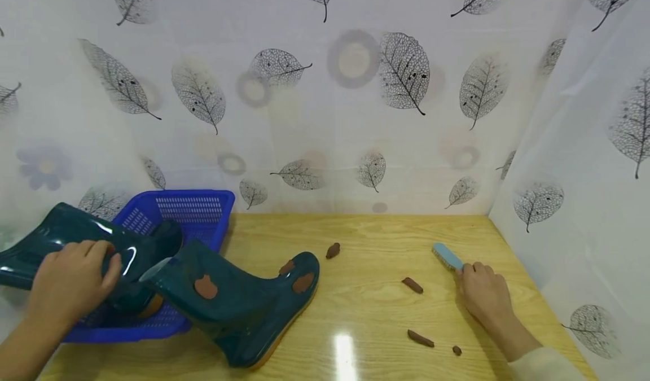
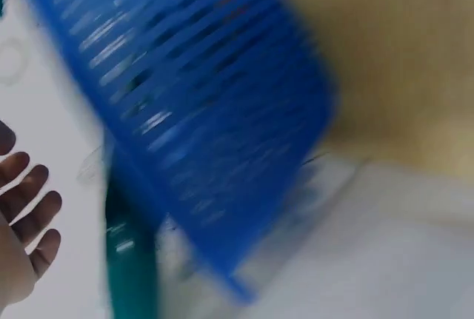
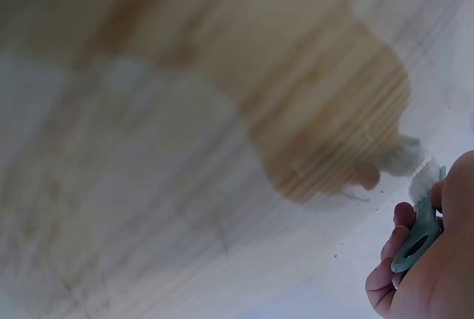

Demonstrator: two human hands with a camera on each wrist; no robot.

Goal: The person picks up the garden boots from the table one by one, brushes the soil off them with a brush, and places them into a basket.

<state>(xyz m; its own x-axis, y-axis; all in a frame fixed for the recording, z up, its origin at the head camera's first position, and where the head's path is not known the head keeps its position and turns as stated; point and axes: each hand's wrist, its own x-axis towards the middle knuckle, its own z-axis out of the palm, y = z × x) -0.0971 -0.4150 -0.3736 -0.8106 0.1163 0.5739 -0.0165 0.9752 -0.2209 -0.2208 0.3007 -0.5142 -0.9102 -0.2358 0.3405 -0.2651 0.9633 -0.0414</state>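
In the head view my left hand point(image 1: 76, 279) is over a dark green rubber boot point(image 1: 127, 245) in the blue plastic basket point(image 1: 223, 223); the boot's shaft sticks out to the left. Its loosely bent fingers appear free of any object in the left wrist view. A second green boot point(image 1: 244, 302) lies on its side on the table, shaft against the basket, with brown patches point(image 1: 205, 287) on shaft and foot. Far to the right, my right hand point(image 1: 484, 290) grips the handle of a light blue brush point(image 1: 448, 255) with pale bristles, low over the table.
Brown lumps lie scattered on the wooden table point(image 1: 365, 290): one point(image 1: 333, 250) beyond the boot's toe, and longer strips point(image 1: 413, 285) nearer the brush. A white leaf-print curtain point(image 1: 325, 132) closes off the back and sides.
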